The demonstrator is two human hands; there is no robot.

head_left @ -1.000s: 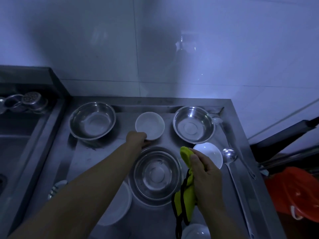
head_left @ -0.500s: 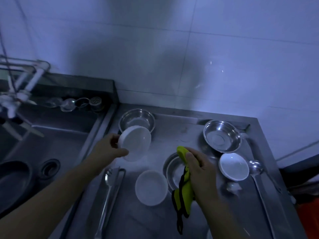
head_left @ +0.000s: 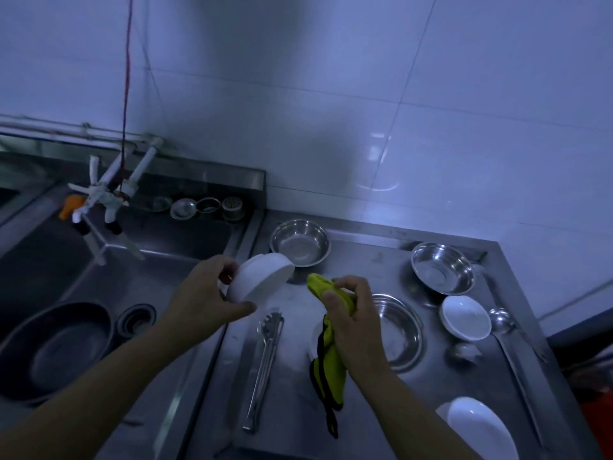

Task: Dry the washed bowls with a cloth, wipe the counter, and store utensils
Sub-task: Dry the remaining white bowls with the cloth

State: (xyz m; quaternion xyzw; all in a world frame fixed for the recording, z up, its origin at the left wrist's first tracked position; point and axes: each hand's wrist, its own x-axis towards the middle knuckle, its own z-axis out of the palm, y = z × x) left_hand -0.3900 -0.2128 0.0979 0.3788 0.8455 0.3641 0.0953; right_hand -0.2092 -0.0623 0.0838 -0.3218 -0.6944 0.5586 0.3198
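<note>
Both forearms reach forward; the left hand (head_left: 202, 293) grips with curled fingers, the right hand (head_left: 355, 313) apparently clenched just beside it.

I see a white bowl (head_left: 262, 281) tilted on its side above the steel counter (head_left: 365, 410), a bunched yellow-green cloth (head_left: 328, 346) with black trim just beside it.
</note>
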